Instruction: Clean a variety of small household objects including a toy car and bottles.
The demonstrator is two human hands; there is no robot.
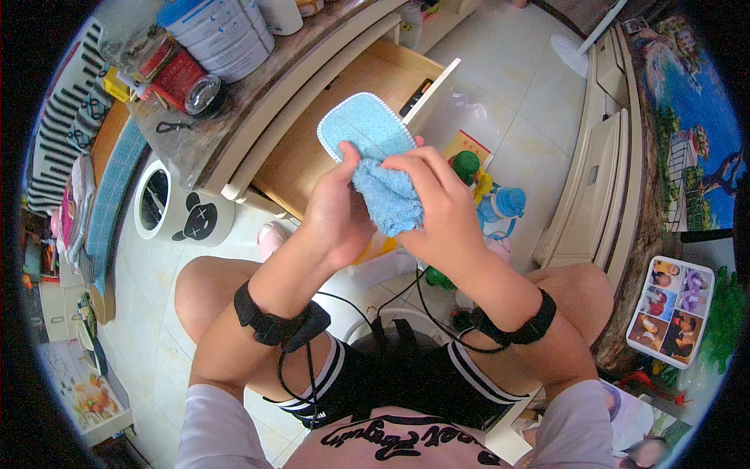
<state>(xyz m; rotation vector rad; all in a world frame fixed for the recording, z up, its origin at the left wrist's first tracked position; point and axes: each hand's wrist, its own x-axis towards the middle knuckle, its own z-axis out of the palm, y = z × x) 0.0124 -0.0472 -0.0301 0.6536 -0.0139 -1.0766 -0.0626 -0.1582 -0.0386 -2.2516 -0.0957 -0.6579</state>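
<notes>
A light blue pad [366, 122] with rounded corners and white stitched edging is held up in front of me. My left hand [340, 214] grips it from the left, the thumb along its near edge. In my right hand [442, 202] is a bunched blue plush cloth [389, 199], pressed against the lower part of the pad. Fingertips show at the pad's right edge, behind it. Below both hands stands the pulled-out wooden drawer [299, 152], with a black and orange object [417, 97] at its front end.
On the stone countertop [176, 140] stand a blue and white can [220, 41] and a clear jar [205, 94]. A white bin [205, 217] with a bear face is on the floor at left. Bottles, including a blue one [504, 202], stand beyond my right hand. Black cables [345, 299] hang between my arms.
</notes>
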